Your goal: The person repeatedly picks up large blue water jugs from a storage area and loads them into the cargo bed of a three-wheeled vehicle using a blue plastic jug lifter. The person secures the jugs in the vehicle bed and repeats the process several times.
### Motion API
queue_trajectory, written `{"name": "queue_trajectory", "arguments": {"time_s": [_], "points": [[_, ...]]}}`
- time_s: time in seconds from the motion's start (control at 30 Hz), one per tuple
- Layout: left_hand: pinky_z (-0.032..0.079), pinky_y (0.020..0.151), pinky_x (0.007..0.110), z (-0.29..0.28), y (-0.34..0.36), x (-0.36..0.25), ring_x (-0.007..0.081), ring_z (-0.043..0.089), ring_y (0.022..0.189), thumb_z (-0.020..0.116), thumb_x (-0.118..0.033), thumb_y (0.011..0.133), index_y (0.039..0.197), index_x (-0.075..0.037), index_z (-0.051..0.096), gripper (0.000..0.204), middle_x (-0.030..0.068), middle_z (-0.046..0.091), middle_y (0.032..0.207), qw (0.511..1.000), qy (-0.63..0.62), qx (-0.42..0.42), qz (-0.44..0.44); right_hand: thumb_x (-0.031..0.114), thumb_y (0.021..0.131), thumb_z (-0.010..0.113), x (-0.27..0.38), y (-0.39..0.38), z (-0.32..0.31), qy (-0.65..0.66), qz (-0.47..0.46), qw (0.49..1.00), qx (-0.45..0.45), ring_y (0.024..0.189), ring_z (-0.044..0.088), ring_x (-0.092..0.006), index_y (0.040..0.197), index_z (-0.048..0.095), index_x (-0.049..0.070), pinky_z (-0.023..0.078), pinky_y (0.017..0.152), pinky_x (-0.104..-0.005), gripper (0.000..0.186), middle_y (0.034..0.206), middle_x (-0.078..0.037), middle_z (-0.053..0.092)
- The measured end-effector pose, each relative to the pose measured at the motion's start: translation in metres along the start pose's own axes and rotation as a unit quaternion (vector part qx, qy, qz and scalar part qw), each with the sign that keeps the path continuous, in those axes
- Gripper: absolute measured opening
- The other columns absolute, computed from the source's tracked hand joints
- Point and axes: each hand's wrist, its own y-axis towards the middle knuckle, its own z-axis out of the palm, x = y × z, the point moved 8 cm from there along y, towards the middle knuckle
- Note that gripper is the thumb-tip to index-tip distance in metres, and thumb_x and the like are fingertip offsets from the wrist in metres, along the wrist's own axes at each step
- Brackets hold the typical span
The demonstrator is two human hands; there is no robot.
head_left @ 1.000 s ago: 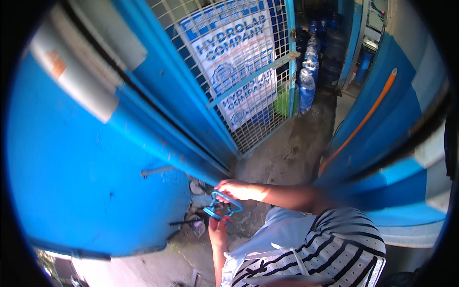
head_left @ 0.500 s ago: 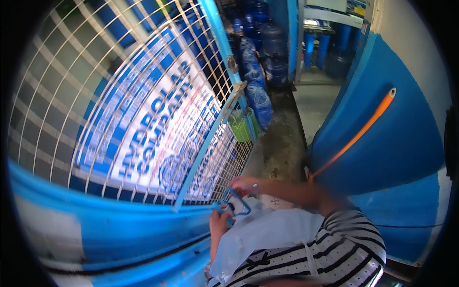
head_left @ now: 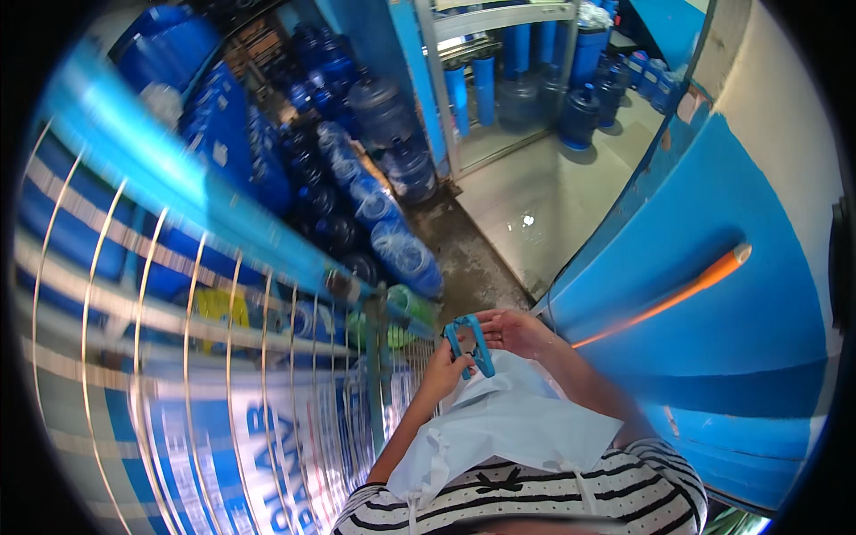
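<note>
The left hand (head_left: 443,370) has its fingers curled round the left side of a blue frame (head_left: 484,352), thumb laid across it, and appears to bear its weight; the right hand (head_left: 522,332) is at the frame's right, far side, fingers partly stretched out and seemingly touching it; whether they grip it or only steady it, I cannot tell. The frame is up in front of the body, tilted, just beyond the white apron (head_left: 508,401); it seems to be joined to nothing.

As for progress, having the frame in hand is the only part that looks done; it is not set down anywhere, nor fitted to any bottle; how much is left cannot be judged from this view.

On the near left stands a wire gate (head_left: 111,209), blurred in places, its blue edge running toward the hands; beyond it, a row of wrapped bottles (head_left: 406,254) lines the left side of the dark passage, with larger bottles (head_left: 374,107) stacked farther off; at the far right, past a door frame, a blue bottle (head_left: 580,116) stands on a pale floor (head_left: 535,214); to the right, an orange rod (head_left: 704,276) slants across the blue wall (head_left: 740,196), well apart from the frame.
</note>
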Motion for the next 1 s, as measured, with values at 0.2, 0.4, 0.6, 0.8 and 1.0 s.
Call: {"name": "queue_trajectory", "arguments": {"time_s": [0.2,0.4,0.6,0.8,1.0], "points": [[0.053,0.072,0.031,-0.028,0.122,-0.072,0.0177,0.062,0.093,0.051,0.000,0.087,0.124,0.002,0.044,0.038,0.0116,0.058,0.112,0.991,-0.104,-0.054,0.070,0.017,0.092,0.050,0.097,0.127,-0.013,-0.056,0.065,0.996,0.010,0.098,0.062,-0.0182,0.126,0.050,-0.001,0.050,0.086,-0.0315,0.038,0.103,-0.009,0.063],[0.053,0.066,0.029,-0.076,0.212,-0.122,0.0183,0.061,0.087,0.051,0.001,0.087,0.125,0.001,0.043,0.039,0.0120,0.056,0.113,0.966,-0.177,-0.174,0.067,0.015,0.090,0.051,0.174,0.276,-0.040,-0.230,0.140,0.963,0.022,0.071,0.064,-0.0159,0.100,0.063,0.001,0.054,0.065,-0.0285,0.022,0.083,-0.006,0.064],[0.050,0.058,0.026,-0.111,0.362,-0.157,0.0164,0.061,0.063,0.053,-0.002,0.085,0.115,0.005,0.047,0.031,0.0130,0.063,0.089,0.975,-0.163,-0.150,0.002,0.024,0.092,0.050,0.234,0.337,-0.109,-0.246,0.168,0.955,0.015,0.067,0.061,-0.0122,0.101,0.065,0.006,0.052,0.060,-0.0279,0.026,0.081,-0.003,0.063],[0.047,0.057,0.027,-0.060,0.544,-0.256,0.0165,0.057,0.062,0.055,-0.008,0.084,0.116,0.003,0.044,0.036,0.0139,0.063,0.086,0.999,-0.047,-0.020,0.002,0.024,0.095,0.051,0.403,0.308,-0.210,-0.142,0.026,0.987,-0.068,0.078,0.062,-0.0124,0.117,0.058,0.006,0.052,0.070,-0.0291,0.029,0.087,-0.002,0.062],[0.048,0.058,0.026,0.086,0.690,-0.301,0.0147,0.058,0.062,0.053,-0.008,0.086,0.120,0.001,0.043,0.037,0.0155,0.066,0.090,0.972,0.037,0.223,-0.065,0.024,0.096,0.051,0.517,0.202,-0.338,-0.050,-0.168,0.938,-0.299,0.090,0.061,-0.0134,0.123,0.055,0.007,0.050,0.079,-0.0292,0.032,0.099,-0.005,0.063]]}}
